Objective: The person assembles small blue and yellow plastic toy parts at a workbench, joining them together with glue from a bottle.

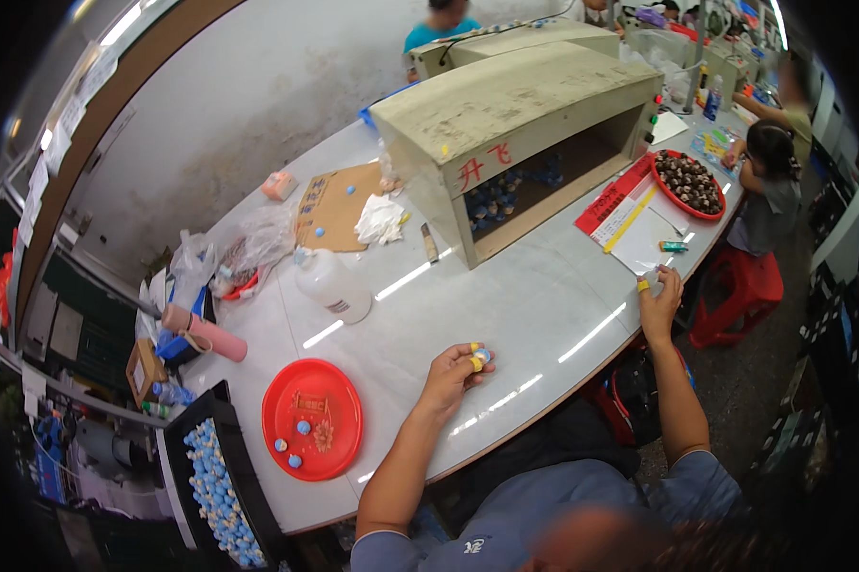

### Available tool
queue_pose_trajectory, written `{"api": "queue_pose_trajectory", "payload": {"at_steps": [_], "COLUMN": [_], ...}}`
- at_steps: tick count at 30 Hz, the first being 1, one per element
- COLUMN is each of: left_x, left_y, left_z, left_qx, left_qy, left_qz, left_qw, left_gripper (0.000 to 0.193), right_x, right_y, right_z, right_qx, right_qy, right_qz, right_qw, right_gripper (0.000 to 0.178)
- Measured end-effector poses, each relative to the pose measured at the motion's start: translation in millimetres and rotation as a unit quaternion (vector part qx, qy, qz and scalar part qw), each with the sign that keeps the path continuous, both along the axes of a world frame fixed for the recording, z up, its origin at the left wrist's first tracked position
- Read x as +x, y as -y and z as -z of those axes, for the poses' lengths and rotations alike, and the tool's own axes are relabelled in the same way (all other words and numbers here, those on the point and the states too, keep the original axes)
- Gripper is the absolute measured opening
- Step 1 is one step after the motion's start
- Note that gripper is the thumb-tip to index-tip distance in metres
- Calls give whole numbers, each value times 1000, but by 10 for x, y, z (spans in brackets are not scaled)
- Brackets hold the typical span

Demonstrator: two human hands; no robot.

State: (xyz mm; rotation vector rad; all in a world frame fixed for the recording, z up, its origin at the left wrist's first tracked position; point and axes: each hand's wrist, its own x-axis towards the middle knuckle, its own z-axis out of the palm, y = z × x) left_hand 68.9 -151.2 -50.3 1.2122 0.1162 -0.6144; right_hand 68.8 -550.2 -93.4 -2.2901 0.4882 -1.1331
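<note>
My left hand (453,374) is closed over the table, pinching a small blue-and-white ball (483,356) between fingertips that wear yellow finger covers. Farther right, my right hand (660,303) is at the table's front edge, its fingers curled together and a yellow cover on one of them. What it holds, if anything, is too small to make out. Just beyond it lie a white sheet (647,234) and a small green tube (673,247). To the left of my left hand, a round red tray (350,434) carries three similar blue balls (304,427).
A beige box-shaped machine (506,114) stands at the back with blue pieces inside. Dark-and-white pieces fill a red bowl (656,172) at right. A white bottle (334,286), pink flask (205,334) and black bin (222,410) of blue balls are left. People sit beyond; a red stool (739,296) stands right.
</note>
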Motion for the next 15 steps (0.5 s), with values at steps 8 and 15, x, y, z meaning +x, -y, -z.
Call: {"api": "queue_pose_trajectory", "payload": {"at_steps": [8, 15], "left_x": [90, 79], "left_y": [-6, -18], "left_z": [78, 35], "left_qx": [-25, -9], "left_qy": [-12, 3], "left_qz": [-14, -6], "left_qw": [1000, 1000], "left_gripper": [32, 29], "right_x": [147, 17], "right_y": [-1207, -1869], "right_z": [-431, -553], "right_qx": [270, 228], "right_qy": [-74, -98], "right_qz": [-395, -524], "right_qw": [875, 815], "right_gripper": [31, 33]}}
